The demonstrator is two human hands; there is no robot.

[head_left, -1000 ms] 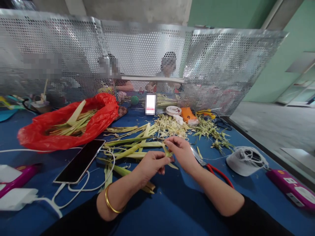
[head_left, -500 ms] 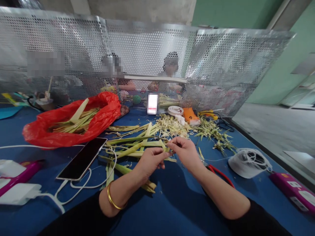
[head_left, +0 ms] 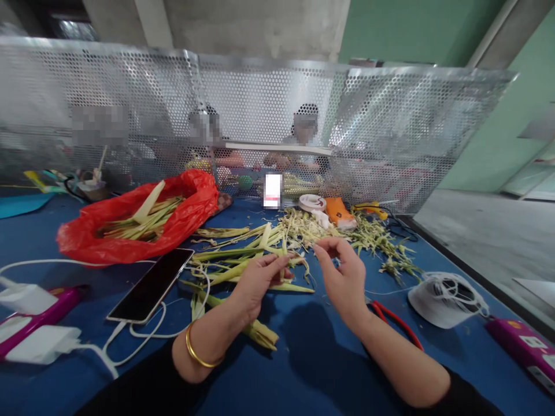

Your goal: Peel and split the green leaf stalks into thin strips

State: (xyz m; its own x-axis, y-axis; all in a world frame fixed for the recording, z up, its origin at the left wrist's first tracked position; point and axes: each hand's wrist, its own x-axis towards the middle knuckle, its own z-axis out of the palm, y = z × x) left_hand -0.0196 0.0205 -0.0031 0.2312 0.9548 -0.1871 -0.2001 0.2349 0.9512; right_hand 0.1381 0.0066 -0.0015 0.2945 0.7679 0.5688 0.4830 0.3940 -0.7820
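My left hand (head_left: 255, 283), with a gold bangle (head_left: 194, 353) at its wrist, is closed at thumb and fingers on a pale green strip (head_left: 284, 249) of plant, which stands up from the pinch over the middle of the blue desk (head_left: 303, 381). My right hand (head_left: 347, 277) is apart from it, off to the right, fingers curled and thumb near the forefinger; I cannot tell whether any small shred sits between those tips. Under and beyond my left hand lie long green and yellowish stalks (head_left: 229, 273), one pointed end showing below my fingers. Past my hands is a heap of pale shreds (head_left: 299, 226), with greener scraps (head_left: 375, 238) spreading to its right, and behind them a white tape roll (head_left: 312, 202) and an orange packet (head_left: 339, 212). Red handles (head_left: 398, 325) show beside my right forearm. To my left a black-screened phone (head_left: 150, 286) lies plugged into a white cable, near an open red plastic bag (head_left: 84, 245) with more stalks inside. A perforated metal screen (head_left: 269, 92) stands across the far side, people visible through it.
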